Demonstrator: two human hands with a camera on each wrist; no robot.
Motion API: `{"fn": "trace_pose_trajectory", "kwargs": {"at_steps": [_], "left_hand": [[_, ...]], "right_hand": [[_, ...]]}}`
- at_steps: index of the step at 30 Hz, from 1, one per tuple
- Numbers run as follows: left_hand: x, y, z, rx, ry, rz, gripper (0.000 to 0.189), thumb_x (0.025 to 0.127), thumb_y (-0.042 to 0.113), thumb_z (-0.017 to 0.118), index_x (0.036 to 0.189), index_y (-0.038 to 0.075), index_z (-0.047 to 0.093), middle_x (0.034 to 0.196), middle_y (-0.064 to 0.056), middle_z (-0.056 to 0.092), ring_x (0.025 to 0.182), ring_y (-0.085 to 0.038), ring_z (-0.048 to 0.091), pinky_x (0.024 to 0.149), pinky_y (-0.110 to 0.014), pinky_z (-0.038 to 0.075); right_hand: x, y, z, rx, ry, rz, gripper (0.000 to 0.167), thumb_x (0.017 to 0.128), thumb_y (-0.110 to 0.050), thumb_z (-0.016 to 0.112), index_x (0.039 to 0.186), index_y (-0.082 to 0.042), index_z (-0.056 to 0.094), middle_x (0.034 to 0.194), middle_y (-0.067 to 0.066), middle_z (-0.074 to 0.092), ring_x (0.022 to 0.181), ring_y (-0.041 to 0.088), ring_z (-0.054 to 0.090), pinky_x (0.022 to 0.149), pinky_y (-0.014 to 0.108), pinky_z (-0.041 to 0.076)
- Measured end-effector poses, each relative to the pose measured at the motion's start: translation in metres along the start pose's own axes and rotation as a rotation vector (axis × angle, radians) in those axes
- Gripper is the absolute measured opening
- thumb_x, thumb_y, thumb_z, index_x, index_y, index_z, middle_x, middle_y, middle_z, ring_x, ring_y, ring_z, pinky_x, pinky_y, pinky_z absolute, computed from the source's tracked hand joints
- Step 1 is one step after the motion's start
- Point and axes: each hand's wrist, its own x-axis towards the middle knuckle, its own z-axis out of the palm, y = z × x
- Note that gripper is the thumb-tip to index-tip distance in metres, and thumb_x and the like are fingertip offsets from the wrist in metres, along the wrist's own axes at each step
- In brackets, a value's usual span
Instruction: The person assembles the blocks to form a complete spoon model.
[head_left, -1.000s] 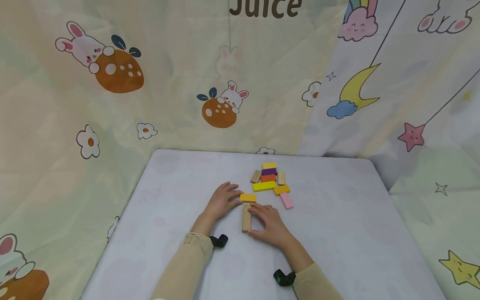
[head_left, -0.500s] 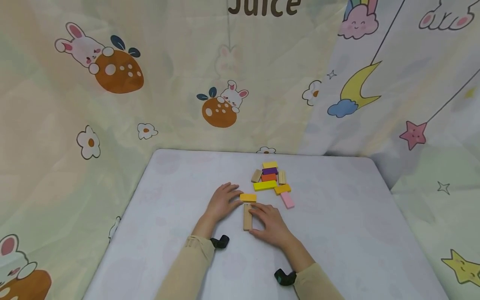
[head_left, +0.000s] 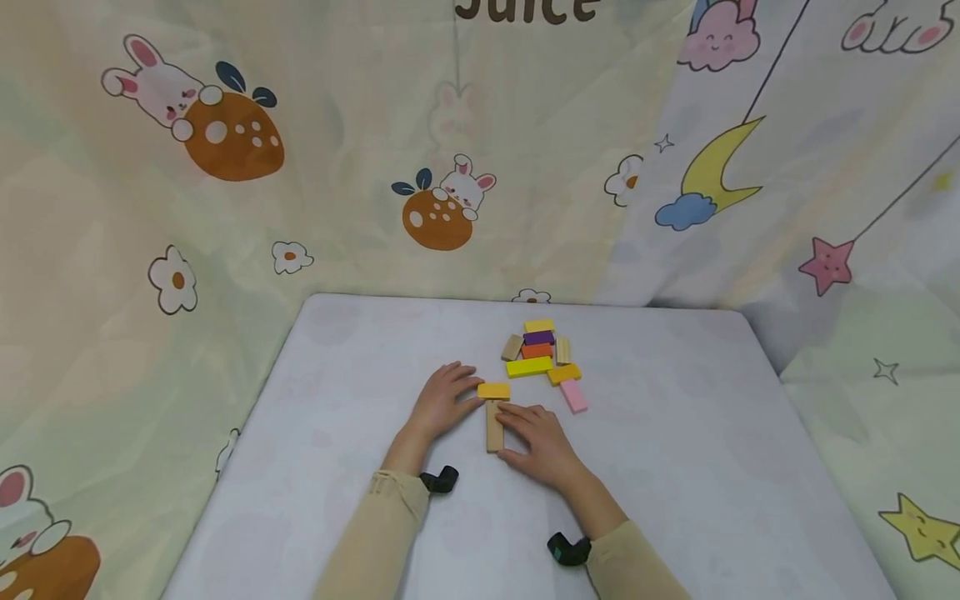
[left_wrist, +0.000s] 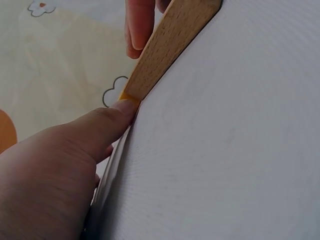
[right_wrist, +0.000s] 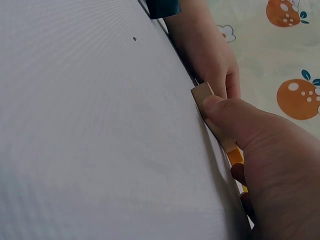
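A plain wooden block (head_left: 494, 427) lies lengthwise on the white table, its far end against the near side of an orange-yellow block (head_left: 493, 391). My right hand (head_left: 542, 444) holds the wooden block from the right, thumb near its close end and fingertips by the far end. At the orange-yellow block's left end, my left hand (head_left: 442, 402) pinches it between thumb and forefinger. In the left wrist view the left thumb (left_wrist: 107, 122) presses the orange-yellow block beside the wooden one. The right wrist view shows the right thumb (right_wrist: 225, 112) on the wooden block's side.
Beyond the hands lies a flat cluster: yellow (head_left: 538, 326), purple (head_left: 537, 338), red-orange (head_left: 536, 352), lime-yellow (head_left: 528, 367), orange (head_left: 564, 374) and pink (head_left: 573, 397) blocks, plus two plain wooden ones. A printed cloth (head_left: 337, 167) hangs behind the table (head_left: 675, 467).
The wooden block has shifted slightly away from me and a little right under my right hand. My left hand stays at the orange-yellow block. The head view has tilted slightly.
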Motion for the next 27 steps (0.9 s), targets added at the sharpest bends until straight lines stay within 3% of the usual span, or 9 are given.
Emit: {"fn": "trace_pose_trajectory", "kwargs": {"at_steps": [8, 20, 27], "left_hand": [[0.0004, 0.0014, -0.0012, 0.005, -0.017, 0.005, 0.042, 0.094, 0.05, 0.063, 0.129, 0.028, 0.066, 0.146, 0.003, 0.053, 0.144, -0.025, 0.038, 0.124, -0.043, 0.024], [0.0002, -0.0023, 0.0018, -0.014, 0.014, 0.014, 0.041, 0.093, 0.049, 0.065, 0.127, 0.028, 0.067, 0.145, 0.003, 0.055, 0.143, -0.025, 0.04, 0.123, -0.043, 0.026], [0.0011, -0.0039, -0.0012, -0.024, -0.035, 0.028, 0.05, 0.093, 0.05, 0.064, 0.137, 0.027, 0.06, 0.147, 0.003, 0.052, 0.145, -0.025, 0.037, 0.124, -0.043, 0.023]], "right_hand": [[0.0004, 0.0002, 0.0004, -0.015, -0.015, 0.019, 0.063, 0.086, -0.048, 0.073, 0.142, -0.028, 0.054, 0.154, -0.013, 0.044, 0.121, 0.017, 0.049, 0.1, 0.042, 0.043], [0.0009, 0.0008, 0.0015, -0.01, -0.006, 0.018, 0.063, 0.086, -0.048, 0.074, 0.143, -0.028, 0.054, 0.153, -0.014, 0.044, 0.12, 0.016, 0.049, 0.1, 0.041, 0.044], [0.0012, 0.0017, -0.0013, 0.034, -0.046, 0.048, 0.066, 0.086, -0.05, 0.072, 0.145, -0.03, 0.051, 0.155, -0.013, 0.041, 0.126, 0.019, 0.048, 0.107, 0.045, 0.042]]}}
